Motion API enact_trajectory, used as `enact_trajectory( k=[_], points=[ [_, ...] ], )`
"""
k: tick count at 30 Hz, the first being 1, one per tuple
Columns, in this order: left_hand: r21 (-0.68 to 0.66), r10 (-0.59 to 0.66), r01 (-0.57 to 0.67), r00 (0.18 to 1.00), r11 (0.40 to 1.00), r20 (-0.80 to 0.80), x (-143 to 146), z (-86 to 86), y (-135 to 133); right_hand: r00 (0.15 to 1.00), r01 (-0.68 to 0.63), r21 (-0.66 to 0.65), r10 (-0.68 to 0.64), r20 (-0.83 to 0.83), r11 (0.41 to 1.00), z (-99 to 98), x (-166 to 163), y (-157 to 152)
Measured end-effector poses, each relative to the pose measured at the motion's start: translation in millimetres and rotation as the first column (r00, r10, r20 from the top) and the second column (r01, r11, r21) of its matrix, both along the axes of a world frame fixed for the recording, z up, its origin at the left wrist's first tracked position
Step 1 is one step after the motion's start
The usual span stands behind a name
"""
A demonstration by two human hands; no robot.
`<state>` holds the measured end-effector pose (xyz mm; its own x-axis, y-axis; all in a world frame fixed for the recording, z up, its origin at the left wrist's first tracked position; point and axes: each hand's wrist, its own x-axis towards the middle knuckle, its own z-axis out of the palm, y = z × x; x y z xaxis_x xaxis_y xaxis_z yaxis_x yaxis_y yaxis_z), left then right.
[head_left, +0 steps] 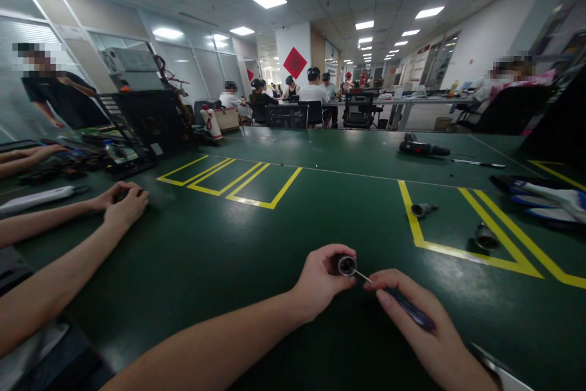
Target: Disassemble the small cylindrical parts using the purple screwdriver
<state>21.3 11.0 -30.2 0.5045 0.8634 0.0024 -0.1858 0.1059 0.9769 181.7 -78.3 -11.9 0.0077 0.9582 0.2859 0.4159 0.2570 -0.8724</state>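
My left hand (320,281) is closed around a small round metal part (347,265), its hollow open end turned toward my right side. A dark-handled screwdriver (409,310) lies in the grip of my right hand (423,312), and its thin shaft reaches to the mouth of the part. Whether the tip touches anything inside cannot be made out. Two similar grey metal parts rest on the table to the right: one (422,209) lies on its side within a yellow tape outline, and another (486,236) is nearer, by the tape.
Yellow tape outlines (249,199) mark the green table (206,269). Farther back lie a power drill (423,147) and a pen (478,163). Blue-and-white items (549,202) are at the right edge. To my left, a co-worker's hands (123,199) hold a dark object.
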Motion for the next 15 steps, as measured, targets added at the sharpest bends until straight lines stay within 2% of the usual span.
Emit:
enact_trajectory(
  k=[5, 15],
  points=[
    [-0.032, 0.009, -0.009, 1.0, 0.999, -0.023, -1.0, 4.2, -0.9, 0.994, 0.024, -0.102, -0.034, -0.1, 0.995, 5.2, 1.9, 5.3],
    [-0.009, 0.027, -0.027, 1.0, 1.0, -0.001, 0.2, 2.5, -1.2, 0.992, 0.024, -0.135, -0.04, -0.118, 0.991, 4.5, 1.4, 6.1]
  ],
)
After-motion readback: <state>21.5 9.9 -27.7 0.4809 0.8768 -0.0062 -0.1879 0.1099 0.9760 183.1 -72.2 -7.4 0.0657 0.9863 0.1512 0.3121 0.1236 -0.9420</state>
